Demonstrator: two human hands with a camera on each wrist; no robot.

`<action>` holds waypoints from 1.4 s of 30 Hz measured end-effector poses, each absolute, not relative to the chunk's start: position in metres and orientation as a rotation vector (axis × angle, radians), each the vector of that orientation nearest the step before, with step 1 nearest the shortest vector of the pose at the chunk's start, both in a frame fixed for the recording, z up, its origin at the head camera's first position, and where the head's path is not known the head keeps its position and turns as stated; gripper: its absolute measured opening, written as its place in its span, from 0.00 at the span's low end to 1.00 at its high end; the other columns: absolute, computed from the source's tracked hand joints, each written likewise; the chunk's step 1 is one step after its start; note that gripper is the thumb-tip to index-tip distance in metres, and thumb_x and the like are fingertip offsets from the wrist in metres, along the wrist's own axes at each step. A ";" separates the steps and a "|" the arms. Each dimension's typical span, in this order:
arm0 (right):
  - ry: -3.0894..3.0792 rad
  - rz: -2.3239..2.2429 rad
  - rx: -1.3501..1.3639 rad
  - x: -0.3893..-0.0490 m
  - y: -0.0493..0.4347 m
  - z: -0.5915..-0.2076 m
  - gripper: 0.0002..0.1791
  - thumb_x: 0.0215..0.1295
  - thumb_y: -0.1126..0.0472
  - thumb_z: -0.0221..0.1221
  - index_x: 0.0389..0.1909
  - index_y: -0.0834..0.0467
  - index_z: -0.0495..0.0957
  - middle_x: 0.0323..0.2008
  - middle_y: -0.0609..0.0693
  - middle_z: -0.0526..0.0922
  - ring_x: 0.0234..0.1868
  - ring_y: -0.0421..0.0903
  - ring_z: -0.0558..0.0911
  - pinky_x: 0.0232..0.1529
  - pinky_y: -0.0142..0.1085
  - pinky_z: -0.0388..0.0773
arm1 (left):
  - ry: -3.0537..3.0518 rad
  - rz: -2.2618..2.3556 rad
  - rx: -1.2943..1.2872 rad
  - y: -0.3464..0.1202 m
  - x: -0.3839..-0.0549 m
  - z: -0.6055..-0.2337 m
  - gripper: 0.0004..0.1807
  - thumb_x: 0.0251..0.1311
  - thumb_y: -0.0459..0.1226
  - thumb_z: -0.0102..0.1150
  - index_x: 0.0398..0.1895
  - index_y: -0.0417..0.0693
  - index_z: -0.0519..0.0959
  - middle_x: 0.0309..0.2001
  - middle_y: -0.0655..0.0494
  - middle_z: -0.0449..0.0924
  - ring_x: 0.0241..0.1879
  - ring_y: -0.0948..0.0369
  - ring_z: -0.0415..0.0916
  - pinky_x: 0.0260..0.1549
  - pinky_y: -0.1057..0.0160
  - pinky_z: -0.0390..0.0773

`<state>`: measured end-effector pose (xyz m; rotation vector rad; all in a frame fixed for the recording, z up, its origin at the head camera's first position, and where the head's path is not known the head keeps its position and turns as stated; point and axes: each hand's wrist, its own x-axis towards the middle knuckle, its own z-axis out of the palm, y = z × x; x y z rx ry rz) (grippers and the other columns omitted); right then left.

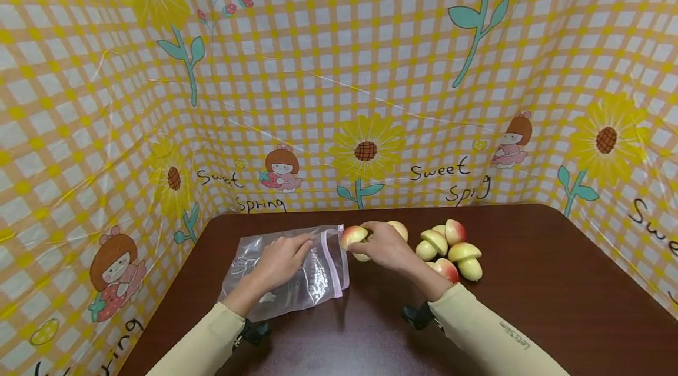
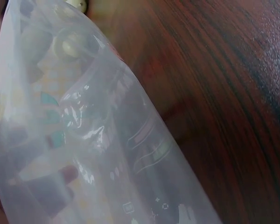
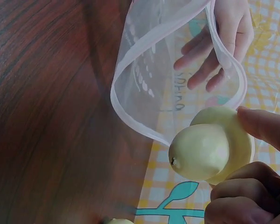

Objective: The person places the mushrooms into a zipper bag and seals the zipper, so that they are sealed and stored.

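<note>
Head: "Sweet Spring" [image 1: 261, 205] beyond bag [image 1: 316, 288]

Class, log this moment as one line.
left hand: touches clear bag; right hand: grips mushroom near bag's open mouth; other mushrooms: on table

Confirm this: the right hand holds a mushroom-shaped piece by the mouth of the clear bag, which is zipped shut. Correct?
No: the clear bag isn't zipped shut; it gapes open, as the right wrist view shows. The right hand does hold a mushroom-shaped piece by its mouth.
</note>
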<state>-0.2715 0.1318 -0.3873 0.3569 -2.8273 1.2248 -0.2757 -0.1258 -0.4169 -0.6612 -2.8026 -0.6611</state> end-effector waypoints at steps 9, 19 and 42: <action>-2.807 1.315 0.435 -0.271 0.126 -0.394 0.26 0.55 0.53 0.72 0.50 0.65 0.82 0.23 0.45 0.77 0.23 0.39 0.72 0.26 0.32 0.69 | -2.799 -0.670 -0.664 -0.121 -0.274 -0.418 0.18 0.77 0.45 0.48 0.61 0.52 0.81 0.17 0.65 0.63 0.19 0.66 0.64 0.27 0.60 0.69; -2.771 1.459 0.468 -0.272 0.120 -0.403 0.25 0.53 0.56 0.72 0.50 0.66 0.81 0.22 0.46 0.75 0.22 0.39 0.69 0.24 0.31 0.65 | -2.790 -0.658 -0.660 -0.120 -0.274 -0.422 0.19 0.77 0.47 0.47 0.62 0.54 0.80 0.17 0.65 0.61 0.18 0.67 0.62 0.25 0.61 0.69; -2.854 1.484 0.593 -0.283 0.103 -0.410 0.25 0.57 0.58 0.69 0.53 0.65 0.81 0.15 0.42 0.65 0.17 0.37 0.62 0.21 0.29 0.59 | -2.777 -0.679 -0.654 -0.122 -0.278 -0.416 0.18 0.77 0.46 0.47 0.61 0.56 0.81 0.18 0.64 0.62 0.21 0.65 0.65 0.25 0.61 0.68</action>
